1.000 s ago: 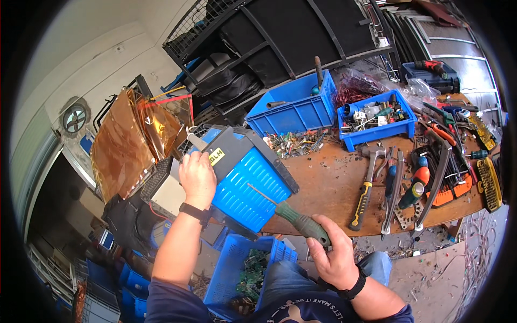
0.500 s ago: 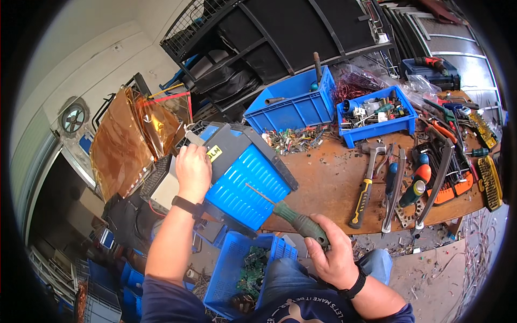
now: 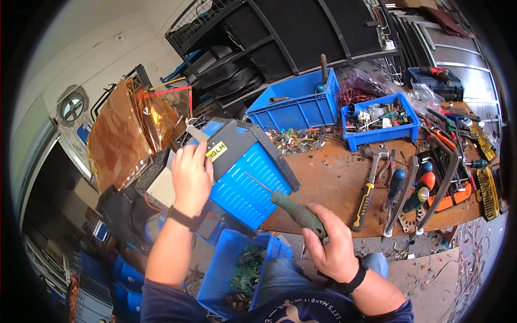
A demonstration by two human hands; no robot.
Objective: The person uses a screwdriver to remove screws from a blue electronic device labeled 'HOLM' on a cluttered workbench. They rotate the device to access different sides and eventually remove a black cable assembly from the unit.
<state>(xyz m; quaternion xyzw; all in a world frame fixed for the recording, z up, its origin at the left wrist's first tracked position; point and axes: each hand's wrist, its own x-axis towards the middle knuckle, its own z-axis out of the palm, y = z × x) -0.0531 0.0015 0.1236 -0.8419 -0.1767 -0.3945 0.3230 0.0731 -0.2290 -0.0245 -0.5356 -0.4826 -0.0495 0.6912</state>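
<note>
A boxy housing with black edges and a ribbed blue panel (image 3: 250,188) leans at the left end of the workbench, a yellow label on its dark side. My left hand (image 3: 192,177) grips its upper left edge, fingers bent over it beside a short grey piece (image 3: 198,133); the fingertips are partly hidden. In my right hand (image 3: 333,248) is a screwdriver (image 3: 297,213) with a dark green handle. Its thin shaft points up and left across the blue panel; whether the tip touches is not clear.
A blue crate (image 3: 293,113) and a blue parts bin (image 3: 379,129) stand along the bench's back. A hammer (image 3: 370,188), pliers and screwdrivers lie to the right. Below the housing sits a blue basket (image 3: 223,269) with green circuit boards. Amber sheets (image 3: 119,140) rise at left.
The view has shifted slightly. My left hand has turned a little on the housing edge, with the fingers more closely together. The screwdriver stays in my right hand, nearly in place.
</note>
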